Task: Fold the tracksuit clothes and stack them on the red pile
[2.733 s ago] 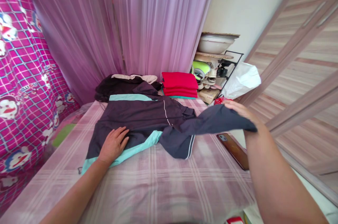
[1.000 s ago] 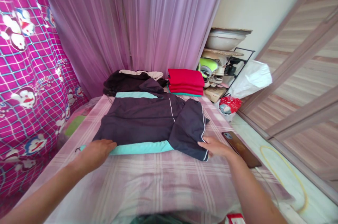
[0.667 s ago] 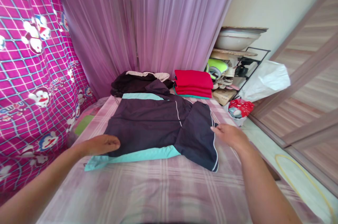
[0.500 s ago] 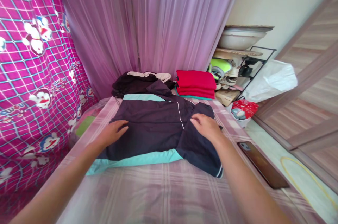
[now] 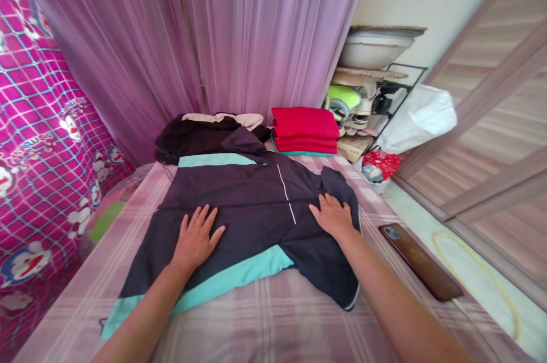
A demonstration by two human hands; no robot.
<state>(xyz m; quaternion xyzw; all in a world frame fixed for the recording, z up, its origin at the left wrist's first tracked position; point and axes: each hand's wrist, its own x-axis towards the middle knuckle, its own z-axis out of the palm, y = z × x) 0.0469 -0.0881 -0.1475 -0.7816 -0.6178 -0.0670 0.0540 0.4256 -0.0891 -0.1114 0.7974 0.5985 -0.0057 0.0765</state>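
Spread across the bed is a dark short-sleeved jacket [image 5: 252,232] with turquoise side panels, white piping and a front seam running sideways. My left hand [image 5: 197,239] lies on its lower body, palm down, fingers spread. Near the collar and the right-hand end, my right hand [image 5: 334,216] rests flat on the cloth with its fingers stretched out. The near sleeve points toward me, and the far sleeve reaches back against a heap of dark clothes [image 5: 188,138]. Neither hand grasps anything.
A folded red stack of clothes [image 5: 305,123] sits at the bed's far edge. On the right lie a phone [image 5: 421,263] and its cable. Beyond stand a shoe rack [image 5: 404,95], a white bag [image 5: 421,118] and a wooden wardrobe [image 5: 482,141]. Purple curtains [image 5: 265,32] hang behind.
Both hands have come down flat onto the jacket, fingers spreading. The jacket's lower end now reaches further left and nearer me. The view has shifted slightly to the right.
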